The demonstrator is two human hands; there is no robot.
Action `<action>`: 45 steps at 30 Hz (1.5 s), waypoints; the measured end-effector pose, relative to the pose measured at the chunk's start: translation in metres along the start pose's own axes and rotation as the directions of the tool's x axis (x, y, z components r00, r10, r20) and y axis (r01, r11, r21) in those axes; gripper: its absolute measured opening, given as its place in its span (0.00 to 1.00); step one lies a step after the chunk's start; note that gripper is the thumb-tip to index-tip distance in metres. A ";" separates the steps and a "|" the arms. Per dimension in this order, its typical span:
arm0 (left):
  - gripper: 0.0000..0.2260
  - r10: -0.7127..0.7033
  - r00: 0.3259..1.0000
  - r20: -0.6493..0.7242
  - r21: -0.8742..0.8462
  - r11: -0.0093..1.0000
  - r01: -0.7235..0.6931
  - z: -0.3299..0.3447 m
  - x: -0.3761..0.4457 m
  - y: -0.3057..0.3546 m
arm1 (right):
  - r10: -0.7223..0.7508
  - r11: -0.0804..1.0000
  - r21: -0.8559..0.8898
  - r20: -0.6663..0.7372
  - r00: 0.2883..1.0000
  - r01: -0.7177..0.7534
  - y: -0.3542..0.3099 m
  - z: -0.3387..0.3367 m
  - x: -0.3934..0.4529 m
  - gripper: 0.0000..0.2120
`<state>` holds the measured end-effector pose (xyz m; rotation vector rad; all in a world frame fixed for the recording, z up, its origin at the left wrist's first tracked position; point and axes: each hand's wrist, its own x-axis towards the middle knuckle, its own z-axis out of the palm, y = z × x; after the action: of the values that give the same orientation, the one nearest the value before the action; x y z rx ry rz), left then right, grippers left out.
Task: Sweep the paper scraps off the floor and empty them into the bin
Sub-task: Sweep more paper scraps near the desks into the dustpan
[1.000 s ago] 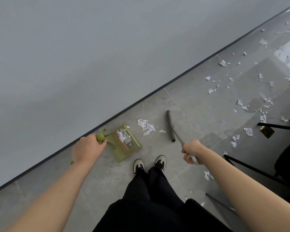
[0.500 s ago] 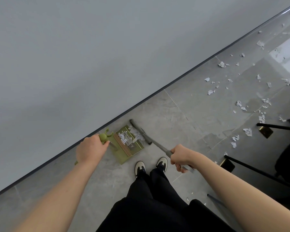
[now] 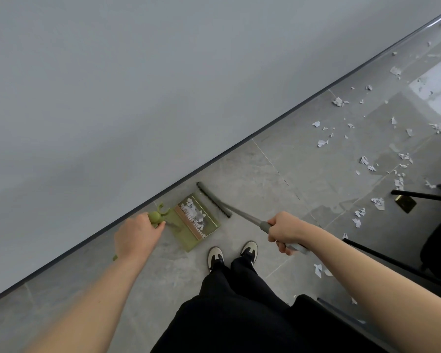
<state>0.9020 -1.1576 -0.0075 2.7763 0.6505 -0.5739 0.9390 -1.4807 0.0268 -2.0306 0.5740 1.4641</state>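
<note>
While hands grip dustpan (image 3: 197, 220) and broom (image 3: 214, 200), scraps (image 3: 377, 202) litter the grey tiled floor (image 3: 303, 174).

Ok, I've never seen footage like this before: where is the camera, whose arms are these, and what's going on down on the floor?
There is no machine here. The camera sits on a person's head and looks forward and down, so you see their own two arms, dark trousers and shoes.

The left hand grips the handle of a green dustpan, which rests on the grey tiled floor near the wall. A small heap of paper scraps lies in the pan. The right hand has its fingers curled round the handle of a broom, whose dark head lies right at the pan's open edge.

Many more loose scraps are scattered across the floor to the right, by some dark furniture legs. No bin is in view.
</note>
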 end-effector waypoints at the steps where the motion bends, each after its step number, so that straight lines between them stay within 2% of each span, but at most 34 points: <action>1: 0.15 -0.009 1.000 0.000 -0.008 1.000 0.009 0.001 0.000 -0.003 | 0.002 0.999 -0.039 -0.011 1.000 -0.002 -0.003 0.001 0.002 0.16; 5: 0.15 -0.041 0.999 0.004 -0.024 0.999 0.041 0.004 -0.001 -0.010 | -0.008 0.971 -0.240 -0.067 0.998 -0.009 -0.014 0.012 0.002 0.14; 9: 0.14 -0.053 0.998 0.017 -0.026 0.998 0.053 0.003 0.000 -0.011 | -0.034 0.922 -0.387 -0.077 0.996 0.001 -0.021 0.028 0.003 0.04; 14: 0.14 -0.065 0.997 0.029 -0.027 0.997 0.066 0.001 0.000 -0.005 | 0.018 0.919 -0.394 0.051 0.999 0.004 -0.023 0.028 0.002 0.16; 17: 0.14 -0.051 0.998 0.030 -0.030 0.998 0.052 0.000 0.000 -0.002 | 0.047 0.983 -0.180 0.129 0.990 -0.024 -0.027 0.021 -0.005 0.08; 24: 0.15 0.044 0.999 0.001 -0.010 0.999 -0.044 0.003 -0.005 0.012 | 0.083 0.994 0.064 0.144 0.986 -0.093 -0.011 -0.014 -0.018 0.18; 29: 0.14 0.105 0.994 0.002 -0.004 0.994 -0.105 0.002 -0.001 0.040 | 0.145 0.974 0.156 0.113 0.983 -0.161 0.018 -0.030 -0.016 0.17; 33: 0.14 0.137 0.990 0.011 -0.006 0.991 -0.137 0.000 0.002 0.071 | 0.187 0.959 0.195 0.119 0.975 -0.207 0.028 -0.045 -0.014 0.04; 34: 0.14 0.148 0.989 0.014 -0.003 0.989 -0.148 0.000 0.003 0.080 | 0.190 0.957 0.202 0.111 0.975 -0.210 0.033 -0.051 -0.014 0.05; 36: 0.15 0.170 0.985 0.017 0.001 0.985 -0.170 -0.001 0.004 0.100 | 0.166 0.955 0.246 0.008 0.986 -0.163 0.047 -0.064 -0.009 0.10; 38: 0.16 0.184 0.983 0.011 0.003 0.983 -0.184 -0.004 0.005 0.118 | 0.217 0.925 0.318 0.005 0.976 -0.207 0.062 -0.076 -0.007 0.10; 42: 0.16 0.199 0.980 -0.011 -0.007 0.980 -0.199 -0.002 0.007 0.161 | 0.372 0.715 0.622 0.046 0.927 -0.318 0.100 -0.109 0.007 0.07; 45: 0.17 0.200 0.980 -0.025 -0.017 0.980 -0.200 -0.002 0.007 0.194 | 0.385 0.678 0.664 0.043 0.922 -0.315 0.122 -0.135 0.009 0.08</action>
<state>0.9989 -1.3241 0.0171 2.7892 0.3722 -0.4914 0.9606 -1.6616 0.0270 -1.4605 1.3799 1.1089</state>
